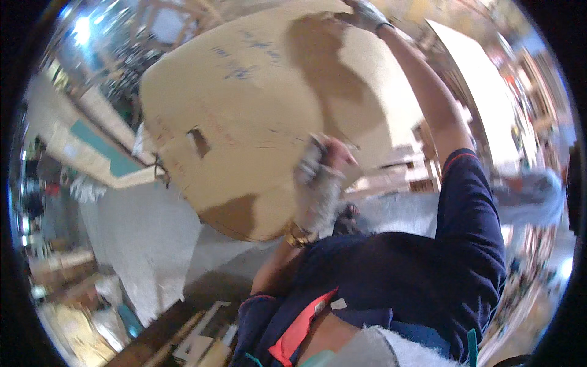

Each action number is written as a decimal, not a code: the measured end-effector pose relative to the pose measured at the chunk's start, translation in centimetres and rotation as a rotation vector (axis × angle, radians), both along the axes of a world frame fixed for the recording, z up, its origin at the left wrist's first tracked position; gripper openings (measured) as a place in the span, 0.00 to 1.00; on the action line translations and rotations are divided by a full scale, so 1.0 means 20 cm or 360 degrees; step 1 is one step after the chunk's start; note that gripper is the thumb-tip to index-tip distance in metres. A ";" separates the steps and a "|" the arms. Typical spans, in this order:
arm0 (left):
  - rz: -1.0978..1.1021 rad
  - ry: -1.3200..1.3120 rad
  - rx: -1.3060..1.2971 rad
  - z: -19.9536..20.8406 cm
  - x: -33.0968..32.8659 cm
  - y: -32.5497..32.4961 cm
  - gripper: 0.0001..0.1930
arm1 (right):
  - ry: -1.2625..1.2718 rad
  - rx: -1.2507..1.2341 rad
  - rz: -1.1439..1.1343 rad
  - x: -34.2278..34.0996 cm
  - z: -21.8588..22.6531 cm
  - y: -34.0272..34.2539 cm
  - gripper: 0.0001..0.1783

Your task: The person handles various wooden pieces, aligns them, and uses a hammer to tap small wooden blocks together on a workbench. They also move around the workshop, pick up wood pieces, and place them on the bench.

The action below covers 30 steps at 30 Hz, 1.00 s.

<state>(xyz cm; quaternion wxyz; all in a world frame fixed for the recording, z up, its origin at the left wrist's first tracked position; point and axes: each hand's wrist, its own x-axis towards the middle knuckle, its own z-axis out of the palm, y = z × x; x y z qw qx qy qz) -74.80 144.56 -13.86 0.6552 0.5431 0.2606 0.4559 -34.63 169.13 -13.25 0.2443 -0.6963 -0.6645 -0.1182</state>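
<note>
A large rounded plywood panel with a small rectangular cutout is held up in front of the person, its long axis running from the lower near edge up and away. The left hand, gloved, has its grip clenched on the near lower edge. The right hand, arm outstretched, grasps the far top edge, so the left is the nearer.

1. Flattened cardboard sheet: large, tan-brown, with rounded outline under the fisheye bend; fills the upper centre, tilted.
2. Its surface: a small rectangular cut-out left of centre, faint blue handwritten marks near the top, and darker brown patches at top and bottom.
</note>
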 end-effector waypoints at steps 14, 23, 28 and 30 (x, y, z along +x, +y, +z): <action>-0.0443 -0.0795 -0.0114 0.36 0.15 0.65 0.05 | 0.1415 0.0906 -0.0678 -0.72 -0.19 -1.79 0.32; -0.0646 -0.0381 0.0187 0.95 0.30 0.98 0.07 | 0.1949 0.0906 -0.0388 -0.87 -0.29 -2.17 0.25; -0.0541 -0.0065 0.0308 1.07 0.53 0.92 0.07 | 0.1985 0.0873 -0.0609 -0.80 -0.32 -2.55 0.22; -0.0532 0.0016 0.0351 1.13 0.61 0.87 0.08 | 0.1986 0.0926 -0.0659 -0.77 -0.35 -2.68 0.22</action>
